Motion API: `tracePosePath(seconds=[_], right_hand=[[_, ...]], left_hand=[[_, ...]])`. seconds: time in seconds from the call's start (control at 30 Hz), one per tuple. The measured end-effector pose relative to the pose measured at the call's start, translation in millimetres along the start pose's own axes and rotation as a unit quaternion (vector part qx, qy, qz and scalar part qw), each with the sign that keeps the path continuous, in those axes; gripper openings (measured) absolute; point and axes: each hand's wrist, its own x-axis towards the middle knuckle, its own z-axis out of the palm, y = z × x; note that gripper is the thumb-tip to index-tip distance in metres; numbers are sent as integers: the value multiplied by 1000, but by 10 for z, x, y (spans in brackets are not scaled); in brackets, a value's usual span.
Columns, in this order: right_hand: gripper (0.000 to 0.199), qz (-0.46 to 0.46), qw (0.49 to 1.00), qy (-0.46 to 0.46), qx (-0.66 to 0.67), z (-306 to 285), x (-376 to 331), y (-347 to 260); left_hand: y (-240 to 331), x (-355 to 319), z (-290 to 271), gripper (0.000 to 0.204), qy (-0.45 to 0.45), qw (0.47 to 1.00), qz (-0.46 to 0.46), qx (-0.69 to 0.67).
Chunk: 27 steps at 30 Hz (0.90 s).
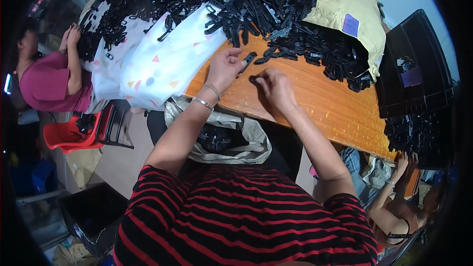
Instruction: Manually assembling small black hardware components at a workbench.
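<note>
My left hand (225, 68) is closed on a slim black plastic part (249, 59), held just above the wooden table (315, 88). A short way to its right, my right hand (277, 87) pinches a small dark piece (253, 79), whose kind I cannot make out. Beyond both hands lies a large heap of similar black plastic parts (266, 7). A few loose black parts (268, 55) rest on the wood close to my fingers. Below the table edge, on my lap side, an open woven sack (256, 140) has dark pieces inside.
A patterned white sheet (143, 76) covers the table's left. A yellowish sack (340, 5) spills parts at the back right, near a black crate (419, 64). One person (51, 81) works at left beside a red chair (66, 135); another person (389, 207) works at lower right.
</note>
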Motion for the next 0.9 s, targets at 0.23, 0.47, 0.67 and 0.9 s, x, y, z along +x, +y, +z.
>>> tracePosePath(seconds=[0.23, 0.47, 0.67, 0.9], right_hand=[[17, 14, 999, 40, 1, -45, 78, -59], [30, 54, 984, -5, 170, -155, 140, -139], [16, 244, 906, -136, 318, -289, 225, -97], [24, 286, 917, -153, 231, -225, 186, -2]], left_hand=[[83, -233, 69, 33, -29, 984, -70, -160], [330, -300, 203, 31, -48, 981, -94, -164], [337, -139, 6, 21, -94, 995, -42, -15], [199, -152, 41, 13, -92, 992, -36, 74]])
